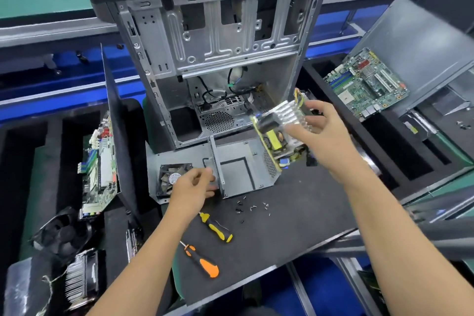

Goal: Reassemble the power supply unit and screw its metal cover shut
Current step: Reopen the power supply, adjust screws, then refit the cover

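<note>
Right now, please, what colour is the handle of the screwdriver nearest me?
Orange and black, head view.

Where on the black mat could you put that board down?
Bare mat lies right of the loose screws, below the right hand holding the circuit board. Crowded: the open metal housing under the left hand, and both screwdrivers.

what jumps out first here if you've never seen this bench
The stripped computer case stands open at the middle back. In front of it the right hand holds the power supply circuit board tilted above the open metal housing, which the left hand steadies by its edge. Nearer lie loose screws, a yellow-handled screwdriver and an orange-handled screwdriver.
</note>
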A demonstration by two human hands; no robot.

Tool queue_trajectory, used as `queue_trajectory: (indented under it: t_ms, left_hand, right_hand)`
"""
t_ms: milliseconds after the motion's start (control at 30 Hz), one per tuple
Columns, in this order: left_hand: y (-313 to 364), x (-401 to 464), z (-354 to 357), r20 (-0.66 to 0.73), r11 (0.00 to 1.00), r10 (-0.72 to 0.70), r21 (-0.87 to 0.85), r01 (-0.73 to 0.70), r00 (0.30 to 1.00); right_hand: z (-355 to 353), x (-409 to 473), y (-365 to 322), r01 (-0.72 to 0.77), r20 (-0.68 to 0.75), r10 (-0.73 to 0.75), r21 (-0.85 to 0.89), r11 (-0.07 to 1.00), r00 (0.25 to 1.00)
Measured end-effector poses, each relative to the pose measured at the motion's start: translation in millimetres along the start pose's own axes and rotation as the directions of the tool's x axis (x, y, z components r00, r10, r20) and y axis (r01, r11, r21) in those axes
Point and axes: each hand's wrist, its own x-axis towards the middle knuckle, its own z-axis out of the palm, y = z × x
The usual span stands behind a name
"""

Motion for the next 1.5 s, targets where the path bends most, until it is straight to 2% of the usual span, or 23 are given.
queue_trajectory:
  t_ms: [100, 200, 333, 400, 500, 567, 633, 733, 800, 867, 967, 1100, 1367, 1500]
  left_hand:
    - [2, -3, 5, -0.027, 1.000, -0.009, -0.027, 0.008, 1.000]
    - [3, -5, 7, -0.034, 0.999, -0.002, -0.035, 0.000, 0.999]
    - [3, -7, 8, -0.043, 0.999, -0.011, -0.053, 0.009, 0.999]
    - [3, -8, 10, -0.057, 0.998, -0.023, -0.060, 0.020, 0.998]
    - [3, -7, 13, -0.070, 0.999, -0.027, -0.033, 0.024, 0.997]
    - [4, -7, 13, -0.063, 1.000, -0.023, 0.000, 0.023, 0.998]
    - [5, -7, 13, -0.069, 0.999, -0.029, 0.040, 0.032, 0.997]
    - [4, -6, 13, -0.075, 0.990, -0.021, 0.139, 0.031, 0.997]
    - [3, -6, 15, -0.065, 0.982, -0.003, 0.187, 0.015, 0.998]
    - [3, -5, 17, -0.062, 0.977, 0.010, 0.213, 0.003, 0.998]
    - [3, -4, 18, -0.052, 0.975, 0.006, 0.221, 0.006, 0.999]
    - [0, 0, 16, -0.030, 0.975, -0.011, 0.221, 0.018, 0.999]
    - [-5, 3, 16, -0.028, 0.976, -0.023, 0.216, 0.029, 0.999]
    - [-5, 3, 15, -0.027, 0.978, -0.050, 0.203, 0.055, 0.998]
  right_hand:
    - [11, 8, 8, 0.011, 0.108, -0.017, 0.056, 0.998, 0.994]
    - [11, 19, 16, -0.061, 0.088, 0.044, 0.198, 0.978, 0.995]
    - [0, 40, 23, -0.194, 0.124, 0.151, 0.498, 0.845, 0.981]
    - [-5, 45, 23, -0.242, 0.165, 0.180, 0.543, 0.804, 0.970]
    - [-8, 45, 23, -0.249, 0.218, 0.146, 0.585, 0.772, 0.965]
    - [-7, 43, 20, -0.171, 0.199, 0.060, 0.605, 0.778, 0.978]
    - [-5, 42, 15, 0.008, 0.143, -0.105, 0.553, 0.833, 0.984]
    - [4, 38, 8, 0.269, 0.129, -0.328, 0.340, 0.901, 0.936]
    - [16, 39, 4, 0.409, 0.202, -0.430, 0.139, 0.902, 0.880]
    - [29, 41, 5, 0.525, 0.318, -0.477, -0.083, 0.847, 0.819]
    - [49, 43, 20, 0.636, 0.530, -0.422, -0.324, 0.701, 0.735]
    - [70, 43, 38, 0.778, 0.689, -0.403, -0.394, 0.490, 0.603]
    - [92, 54, 39, 0.770, 0.746, -0.291, -0.436, 0.465, 0.599]
    - [97, 54, 51, 0.744, 0.751, -0.246, -0.443, 0.501, 0.613]
